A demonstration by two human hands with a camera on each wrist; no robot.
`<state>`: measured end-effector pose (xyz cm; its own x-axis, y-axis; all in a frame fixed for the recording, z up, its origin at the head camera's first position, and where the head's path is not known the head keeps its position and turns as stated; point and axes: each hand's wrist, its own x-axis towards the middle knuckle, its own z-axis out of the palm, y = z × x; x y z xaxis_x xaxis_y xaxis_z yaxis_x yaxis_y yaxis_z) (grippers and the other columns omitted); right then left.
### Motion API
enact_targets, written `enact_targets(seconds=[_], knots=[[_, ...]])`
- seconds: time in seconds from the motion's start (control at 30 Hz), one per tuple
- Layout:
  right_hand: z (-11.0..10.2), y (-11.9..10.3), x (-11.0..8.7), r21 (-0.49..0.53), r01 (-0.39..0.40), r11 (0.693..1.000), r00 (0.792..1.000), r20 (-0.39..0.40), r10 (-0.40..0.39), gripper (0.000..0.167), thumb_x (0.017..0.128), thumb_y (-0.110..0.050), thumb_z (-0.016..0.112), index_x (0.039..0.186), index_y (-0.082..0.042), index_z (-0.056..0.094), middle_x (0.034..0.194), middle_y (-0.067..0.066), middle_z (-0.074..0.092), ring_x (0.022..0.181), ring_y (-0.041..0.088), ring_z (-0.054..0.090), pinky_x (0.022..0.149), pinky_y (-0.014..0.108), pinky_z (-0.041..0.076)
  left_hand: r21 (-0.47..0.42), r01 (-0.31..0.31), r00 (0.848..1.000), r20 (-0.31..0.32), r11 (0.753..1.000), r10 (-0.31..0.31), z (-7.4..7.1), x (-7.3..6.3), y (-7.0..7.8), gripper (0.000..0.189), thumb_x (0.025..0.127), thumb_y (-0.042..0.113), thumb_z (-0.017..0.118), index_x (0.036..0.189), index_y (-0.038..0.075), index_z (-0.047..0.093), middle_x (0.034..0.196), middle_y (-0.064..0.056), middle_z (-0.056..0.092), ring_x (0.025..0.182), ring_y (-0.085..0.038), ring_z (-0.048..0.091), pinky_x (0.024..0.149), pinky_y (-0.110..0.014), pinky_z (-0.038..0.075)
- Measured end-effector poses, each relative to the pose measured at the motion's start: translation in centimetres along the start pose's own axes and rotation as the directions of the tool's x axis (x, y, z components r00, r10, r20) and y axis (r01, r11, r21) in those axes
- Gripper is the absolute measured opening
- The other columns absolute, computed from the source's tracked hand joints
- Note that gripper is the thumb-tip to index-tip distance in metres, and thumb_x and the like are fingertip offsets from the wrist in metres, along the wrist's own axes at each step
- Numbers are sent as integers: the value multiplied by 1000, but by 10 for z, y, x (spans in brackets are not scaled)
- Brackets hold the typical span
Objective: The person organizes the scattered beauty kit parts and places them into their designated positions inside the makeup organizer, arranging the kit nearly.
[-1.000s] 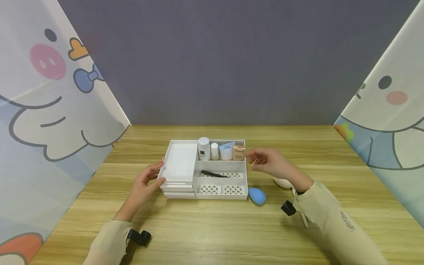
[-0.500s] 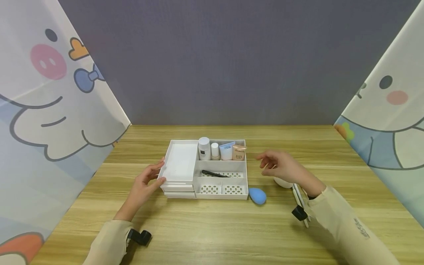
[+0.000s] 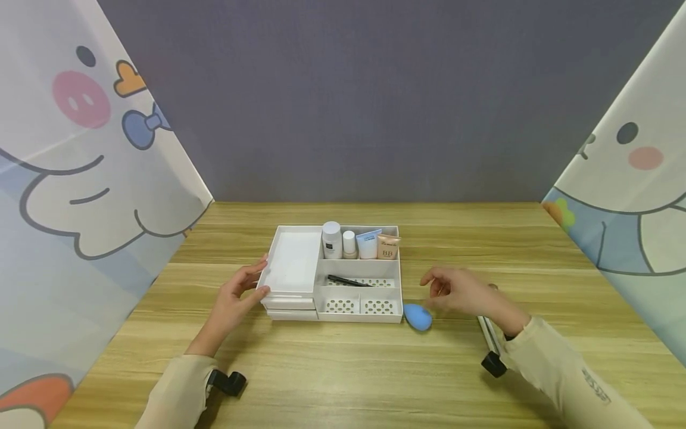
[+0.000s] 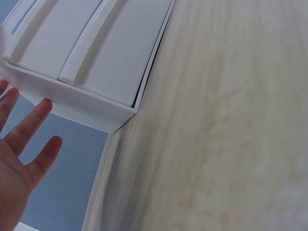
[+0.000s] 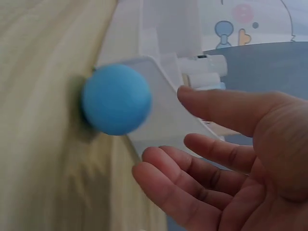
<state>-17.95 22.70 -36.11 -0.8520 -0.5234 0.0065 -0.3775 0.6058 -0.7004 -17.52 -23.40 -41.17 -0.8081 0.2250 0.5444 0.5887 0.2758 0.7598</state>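
A white desktop organizer (image 3: 292, 262) stands on the table, with two drawer fronts at its front left. My left hand (image 3: 233, 304) touches its left side with spread fingers, the thumb at the front corner. Beside the organizer's right front corner lies a blue teardrop makeup sponge (image 3: 418, 317). Just right of the sponge hovers my right hand (image 3: 463, 292), fingers loosely bent and holding nothing. In the right wrist view, a gap separates the sponge (image 5: 117, 99) from the thumb and fingers. Thin light sticks (image 3: 489, 333) lie partly hidden under the right wrist.
The organizer's back row holds a white bottle (image 3: 332, 241), a small white-capped bottle (image 3: 349, 245), a pale blue tube (image 3: 368, 245) and a tan BB tube (image 3: 387, 247). A black pen (image 3: 348, 280) lies in the middle compartment. A grey panel (image 3: 375, 107) rises behind the table.
My right hand has moved from beside the tan tube, first rightward, then down toward the sponge. It now covers the white rounded object seen earlier. The left hand stays at the organizer.
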Motion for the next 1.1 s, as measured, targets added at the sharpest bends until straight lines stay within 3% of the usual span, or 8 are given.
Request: enact_targets(seconds=[0.3,0.67,1.1], knots=[[16,6,-4,129,-53,990,992,120,37,37,84,-20,81,106,0,60,74,1,57,55,20,59,49,36,55,-6,1,1000,-5,1000,-1,1,1,1,44,87,-16,62,130,-10,55,146,-25,45,113,1,58,91,-14,45],[24,9,-5,166,-76,983,990,133,54,31,81,-17,82,99,-4,60,74,2,55,59,13,57,51,34,56,2,-2,1000,-4,1000,2,1,0,0,45,87,-17,63,130,-10,55,146,-24,45,113,1,59,91,-14,45],[25,12,-7,156,-37,987,995,97,22,29,81,-14,81,98,-3,61,73,1,56,56,11,58,50,30,54,1,-9,1000,-1,1000,9,1,1,0,45,87,-17,62,130,-11,54,146,-24,45,113,1,58,92,-14,45]])
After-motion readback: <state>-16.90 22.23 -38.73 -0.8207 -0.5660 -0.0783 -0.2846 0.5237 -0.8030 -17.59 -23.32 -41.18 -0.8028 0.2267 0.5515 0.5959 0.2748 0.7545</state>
